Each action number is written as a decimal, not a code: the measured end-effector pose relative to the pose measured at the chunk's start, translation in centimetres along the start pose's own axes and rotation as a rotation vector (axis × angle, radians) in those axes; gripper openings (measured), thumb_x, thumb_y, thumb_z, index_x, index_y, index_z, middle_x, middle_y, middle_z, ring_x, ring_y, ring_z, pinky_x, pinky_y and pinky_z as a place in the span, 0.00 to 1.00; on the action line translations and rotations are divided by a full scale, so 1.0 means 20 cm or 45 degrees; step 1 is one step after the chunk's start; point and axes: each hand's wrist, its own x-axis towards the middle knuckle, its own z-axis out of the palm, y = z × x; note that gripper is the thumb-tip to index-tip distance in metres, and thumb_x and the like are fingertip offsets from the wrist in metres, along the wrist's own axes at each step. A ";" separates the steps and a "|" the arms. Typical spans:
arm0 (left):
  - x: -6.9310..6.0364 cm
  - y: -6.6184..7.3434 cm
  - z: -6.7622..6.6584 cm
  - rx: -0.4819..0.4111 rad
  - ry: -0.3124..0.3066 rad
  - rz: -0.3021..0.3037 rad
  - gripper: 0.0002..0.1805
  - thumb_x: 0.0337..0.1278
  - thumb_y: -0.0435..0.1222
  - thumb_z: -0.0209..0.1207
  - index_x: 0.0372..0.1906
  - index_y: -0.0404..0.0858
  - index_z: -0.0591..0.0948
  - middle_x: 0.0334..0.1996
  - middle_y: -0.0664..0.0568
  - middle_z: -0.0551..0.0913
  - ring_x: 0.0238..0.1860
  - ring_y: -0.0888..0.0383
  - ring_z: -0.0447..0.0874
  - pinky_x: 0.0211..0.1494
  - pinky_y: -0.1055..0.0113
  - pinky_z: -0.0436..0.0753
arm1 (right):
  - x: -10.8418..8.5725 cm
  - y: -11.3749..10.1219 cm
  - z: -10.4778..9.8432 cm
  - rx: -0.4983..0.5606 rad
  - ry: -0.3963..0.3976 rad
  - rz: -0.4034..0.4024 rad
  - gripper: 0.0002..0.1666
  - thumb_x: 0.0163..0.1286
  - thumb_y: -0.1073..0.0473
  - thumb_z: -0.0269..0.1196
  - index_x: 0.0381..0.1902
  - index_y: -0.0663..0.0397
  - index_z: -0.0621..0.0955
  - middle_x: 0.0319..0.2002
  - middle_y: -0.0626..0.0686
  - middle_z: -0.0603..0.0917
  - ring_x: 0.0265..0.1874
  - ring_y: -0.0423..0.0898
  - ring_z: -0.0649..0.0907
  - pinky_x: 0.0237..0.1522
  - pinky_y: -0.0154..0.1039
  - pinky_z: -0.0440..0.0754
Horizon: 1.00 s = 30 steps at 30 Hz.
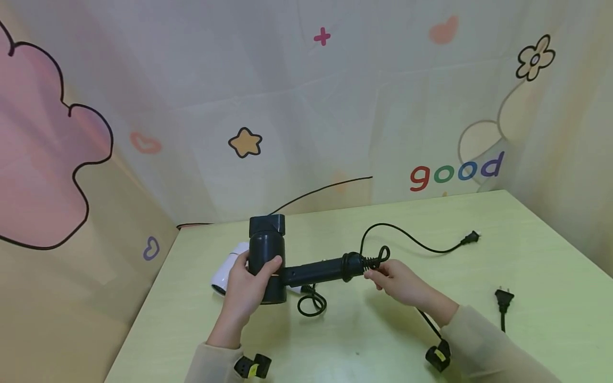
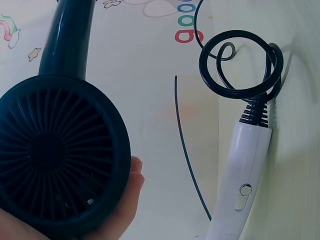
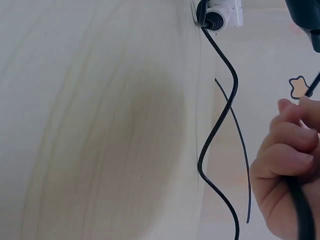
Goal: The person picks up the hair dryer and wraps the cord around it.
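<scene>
A dark hair dryer (image 1: 266,252) is held above the table, its handle pointing right. My left hand (image 1: 241,292) grips its barrel, with the thumb across the near side. The round ribbed rear grille (image 2: 47,150) of the dryer fills much of the left wrist view. At the handle's end, my right hand (image 1: 404,282) pinches the black cord, and its fingers curl around a dark cord (image 3: 299,210) in the right wrist view. A white hair dryer (image 1: 224,275) lies behind my left hand, partly hidden; its handle (image 2: 245,170) shows in the left wrist view.
The white dryer's looped cord (image 1: 312,305) lies mid-table. One plug (image 1: 471,238) lies toward the back right, another plug (image 1: 504,300) nearer the right side. A printed curtain (image 1: 306,106) hangs behind the pale table (image 1: 335,351). Wrist cameras sit near both sleeves.
</scene>
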 end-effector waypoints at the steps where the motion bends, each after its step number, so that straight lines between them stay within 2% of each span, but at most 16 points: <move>1: 0.00 0.00 0.00 -0.001 -0.005 0.004 0.46 0.54 0.54 0.61 0.69 0.32 0.57 0.57 0.34 0.71 0.48 0.45 0.81 0.47 0.51 0.82 | 0.01 0.00 0.00 -0.028 0.028 -0.005 0.18 0.72 0.55 0.54 0.34 0.67 0.79 0.20 0.48 0.72 0.15 0.39 0.62 0.19 0.32 0.61; 3: 0.00 0.00 0.00 -0.006 -0.015 0.012 0.45 0.54 0.53 0.62 0.69 0.33 0.58 0.55 0.35 0.73 0.46 0.47 0.82 0.46 0.52 0.83 | 0.01 -0.01 -0.01 -0.067 0.080 -0.017 0.15 0.71 0.57 0.55 0.31 0.64 0.80 0.21 0.47 0.72 0.18 0.41 0.63 0.23 0.34 0.62; 7: 0.00 0.00 -0.01 -0.008 -0.024 0.040 0.43 0.53 0.52 0.63 0.68 0.34 0.61 0.51 0.36 0.76 0.42 0.49 0.83 0.42 0.55 0.84 | 0.02 -0.03 -0.04 -0.052 0.149 0.001 0.16 0.70 0.52 0.56 0.28 0.59 0.79 0.22 0.47 0.70 0.23 0.44 0.65 0.27 0.37 0.62; 10: 0.01 -0.01 -0.01 -0.007 -0.028 0.047 0.43 0.51 0.51 0.65 0.68 0.35 0.63 0.48 0.37 0.76 0.39 0.51 0.84 0.40 0.56 0.84 | 0.03 -0.04 -0.06 -0.015 0.146 0.020 0.21 0.69 0.47 0.57 0.26 0.58 0.77 0.21 0.48 0.67 0.22 0.44 0.65 0.26 0.37 0.63; 14: 0.00 -0.01 -0.01 0.012 -0.036 0.056 0.41 0.49 0.51 0.66 0.66 0.38 0.66 0.47 0.38 0.78 0.37 0.52 0.84 0.38 0.57 0.85 | 0.03 -0.06 -0.09 -0.008 0.122 -0.028 0.19 0.68 0.47 0.58 0.29 0.58 0.79 0.22 0.48 0.70 0.25 0.44 0.67 0.27 0.37 0.65; 22: -0.02 0.00 -0.01 0.166 -0.028 0.116 0.41 0.46 0.55 0.67 0.65 0.42 0.69 0.48 0.43 0.79 0.41 0.50 0.82 0.37 0.58 0.83 | 0.04 -0.10 -0.14 -0.050 0.114 -0.051 0.15 0.66 0.48 0.61 0.31 0.54 0.82 0.20 0.46 0.67 0.24 0.43 0.66 0.26 0.36 0.63; 30: -0.03 -0.02 0.02 0.301 0.006 0.179 0.40 0.44 0.55 0.67 0.65 0.47 0.69 0.42 0.47 0.82 0.37 0.53 0.81 0.32 0.64 0.79 | 0.02 -0.16 -0.17 -0.040 0.110 -0.101 0.15 0.65 0.49 0.62 0.29 0.54 0.81 0.21 0.46 0.68 0.23 0.42 0.66 0.26 0.36 0.64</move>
